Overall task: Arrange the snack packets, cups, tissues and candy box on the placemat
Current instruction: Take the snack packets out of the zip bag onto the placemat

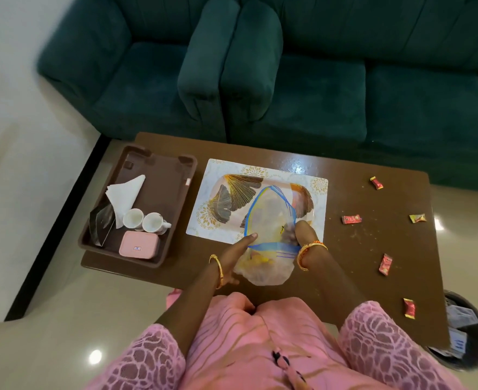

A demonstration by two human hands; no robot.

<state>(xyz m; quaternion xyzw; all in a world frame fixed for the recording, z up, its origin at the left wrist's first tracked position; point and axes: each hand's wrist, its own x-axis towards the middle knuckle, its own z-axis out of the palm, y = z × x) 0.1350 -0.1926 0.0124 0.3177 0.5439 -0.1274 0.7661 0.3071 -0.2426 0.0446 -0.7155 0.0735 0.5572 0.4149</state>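
Both hands hold a clear blue-edged plastic bag (266,220) open over the placemat (218,175): left hand (233,258) grips its near-left edge, right hand (305,235) pinches its right rim, likely to reach contents. 2 cups (145,219), tissues (125,195), pink box (139,244) sit in the brown tray (161,170).

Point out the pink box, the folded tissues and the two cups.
pink box (139,244), head view, lid centre.
folded tissues (125,194), head view, middle of stack.
two cups (133,218), head view, left cup's inside.
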